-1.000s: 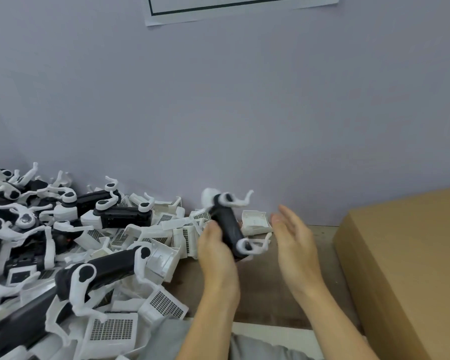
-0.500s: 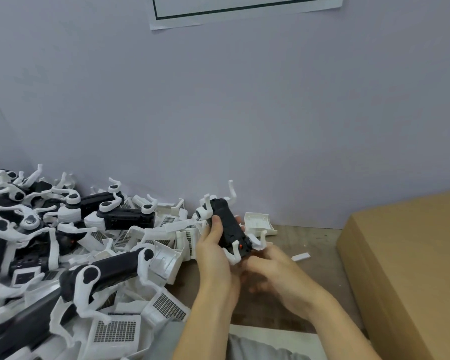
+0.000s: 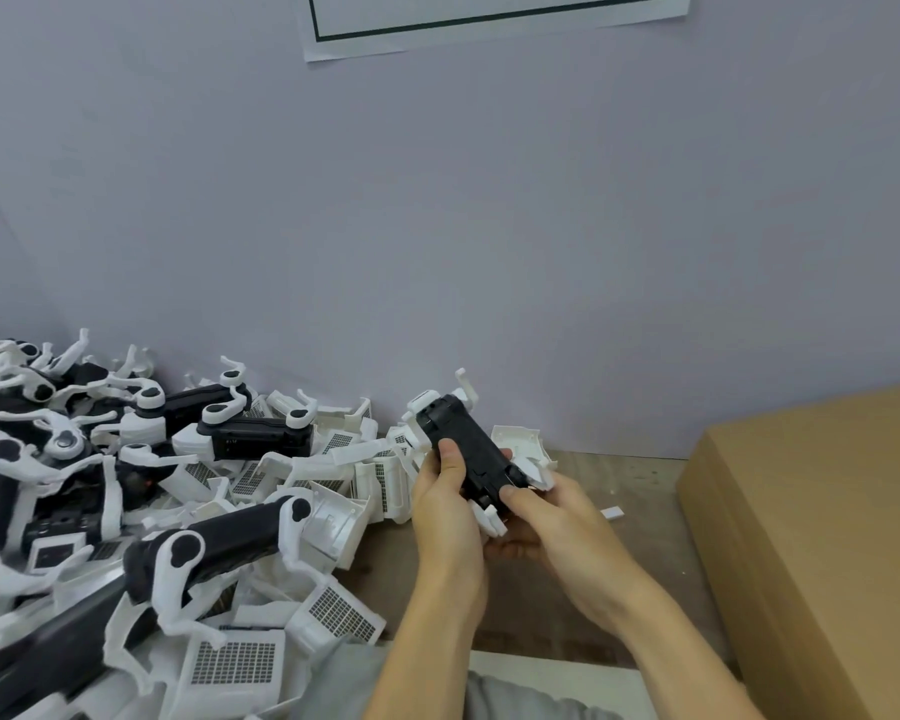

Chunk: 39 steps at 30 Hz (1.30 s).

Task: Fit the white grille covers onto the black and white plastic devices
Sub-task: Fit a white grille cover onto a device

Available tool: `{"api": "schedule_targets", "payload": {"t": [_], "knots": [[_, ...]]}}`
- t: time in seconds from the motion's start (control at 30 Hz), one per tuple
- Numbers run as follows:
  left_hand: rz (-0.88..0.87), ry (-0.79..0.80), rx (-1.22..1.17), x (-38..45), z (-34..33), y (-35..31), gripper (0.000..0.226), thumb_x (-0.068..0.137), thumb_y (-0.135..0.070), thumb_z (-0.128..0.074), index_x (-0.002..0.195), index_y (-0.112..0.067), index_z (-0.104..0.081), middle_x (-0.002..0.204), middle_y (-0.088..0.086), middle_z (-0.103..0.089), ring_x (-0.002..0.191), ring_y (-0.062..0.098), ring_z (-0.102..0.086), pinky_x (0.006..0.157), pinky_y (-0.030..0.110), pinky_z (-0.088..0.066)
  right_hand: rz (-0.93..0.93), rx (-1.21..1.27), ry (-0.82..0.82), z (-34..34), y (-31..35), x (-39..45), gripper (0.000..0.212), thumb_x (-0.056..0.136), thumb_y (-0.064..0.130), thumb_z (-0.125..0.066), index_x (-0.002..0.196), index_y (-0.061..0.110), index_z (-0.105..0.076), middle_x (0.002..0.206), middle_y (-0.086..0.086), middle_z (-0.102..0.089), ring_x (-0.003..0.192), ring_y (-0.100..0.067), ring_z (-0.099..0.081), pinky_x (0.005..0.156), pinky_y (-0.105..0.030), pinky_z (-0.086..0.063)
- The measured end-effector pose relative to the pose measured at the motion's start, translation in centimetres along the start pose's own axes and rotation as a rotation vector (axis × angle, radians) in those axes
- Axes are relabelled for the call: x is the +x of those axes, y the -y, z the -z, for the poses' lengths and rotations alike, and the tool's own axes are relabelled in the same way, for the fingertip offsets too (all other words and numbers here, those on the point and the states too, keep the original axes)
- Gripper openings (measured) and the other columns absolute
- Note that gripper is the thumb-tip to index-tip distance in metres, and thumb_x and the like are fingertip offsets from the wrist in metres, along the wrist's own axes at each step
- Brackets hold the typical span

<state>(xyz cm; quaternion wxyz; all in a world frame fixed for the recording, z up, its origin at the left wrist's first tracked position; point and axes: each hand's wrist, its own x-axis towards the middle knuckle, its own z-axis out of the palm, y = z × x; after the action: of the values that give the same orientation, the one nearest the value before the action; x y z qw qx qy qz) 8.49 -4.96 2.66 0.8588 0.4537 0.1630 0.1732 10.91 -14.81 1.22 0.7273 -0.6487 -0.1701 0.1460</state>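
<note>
Black device [image 3: 470,452] sits gripped in both hands, left hand [image 3: 445,504] and right hand [image 3: 544,517], above the tabletop [image 3: 630,475]; covers [image 3: 232,662] lie left. Steady it, then press a cover squarely.

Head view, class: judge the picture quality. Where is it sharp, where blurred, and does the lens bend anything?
Head view: the held device and both hands, left and right, look fairly sharp; the heap of parts smears towards the lower left corner; lighting is soft and even, without glare; the wide lens tilts the cardboard box.
</note>
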Motion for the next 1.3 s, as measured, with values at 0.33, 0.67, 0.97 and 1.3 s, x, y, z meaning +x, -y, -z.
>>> {"api": "schedule_targets", "payload": {"t": [0.33,0.67,0.97,1.3], "knots": [[-0.059,0.016,0.078,0.0,-0.2,0.2,0.028,0.105,-0.033,-0.045,0.112,-0.016,-0.067,0.104,0.016,-0.075,0.102,0.036,-0.071,0.096,0.054,-0.054,-0.023,-0.041,-0.068,0.3,-0.2,-0.1,0.034,0.097,0.022,-0.054,0.078,0.043,-0.073,0.072,0.014,-0.074,0.063,0.002,-0.067,0.052,-0.011,-0.047],[-0.01,-0.004,0.02,0.2,-0.2,0.2,0.028,0.105,-0.034,-0.046,0.115,-0.018,-0.066,0.113,0.019,-0.072,0.109,0.04,-0.067,0.097,0.057,-0.051,-0.028,-0.083,0.002,0.0,0.4,-0.2,0.035,0.101,0.019,-0.051,0.088,0.043,-0.074,0.079,0.006,-0.076,0.068,-0.006,-0.069,0.056,-0.017,-0.05],[-0.084,0.023,0.048,0.1,-0.2,0.2,0.027,0.104,-0.031,-0.047,0.117,-0.015,-0.065,0.111,0.02,-0.072,0.105,0.037,-0.069,0.094,0.051,-0.055,-0.081,-0.113,-0.037,0.1,0.3,-0.2,0.019,0.092,0.029,-0.055,0.095,0.035,-0.073,0.086,0.004,-0.077,0.078,-0.009,-0.073,0.063,-0.021,-0.053],[0.119,-0.057,-0.35,1.0,0.4,-0.6,0.025,0.089,-0.025,-0.068,0.088,0.0,-0.072,0.078,0.014,-0.072,0.068,0.025,-0.071,0.047,0.023,-0.055,-0.017,-0.142,-0.01,0.4,0.9,-0.8,0.034,0.079,0.049,-0.045,0.092,0.042,-0.075,0.094,0.0,-0.077,0.085,-0.019,-0.073,0.081,-0.036,-0.049]]}}
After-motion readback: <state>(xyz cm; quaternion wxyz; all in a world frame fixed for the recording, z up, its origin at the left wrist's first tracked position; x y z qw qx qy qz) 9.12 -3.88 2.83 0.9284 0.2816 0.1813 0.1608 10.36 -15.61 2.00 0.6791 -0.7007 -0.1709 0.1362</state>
